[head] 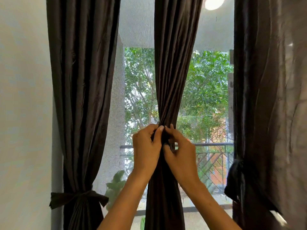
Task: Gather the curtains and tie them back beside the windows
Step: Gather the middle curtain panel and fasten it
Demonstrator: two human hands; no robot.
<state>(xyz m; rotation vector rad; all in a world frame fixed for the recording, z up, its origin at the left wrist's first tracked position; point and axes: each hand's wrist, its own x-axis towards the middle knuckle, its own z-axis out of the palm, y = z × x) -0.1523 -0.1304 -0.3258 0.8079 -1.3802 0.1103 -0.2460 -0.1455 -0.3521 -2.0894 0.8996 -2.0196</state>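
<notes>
So the left curtain [79, 97] at 9 o'clock is already tied with its bow [78, 198], the right curtain [259, 97] looks bunched too, and both hands, left hand [146, 145] and right hand [181, 150], are pinching a tie around the gathered middle curtain [172, 63], knot not done yet I'd say.

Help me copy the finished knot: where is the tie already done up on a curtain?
In the head view, the bow-tied band cinches the left curtain low down, beside the wall, below and left of both hands.

Between the left hand [146, 145] and right hand [180, 152], the middle curtain's tie [166, 138] is mostly hidden by fingers.
</notes>
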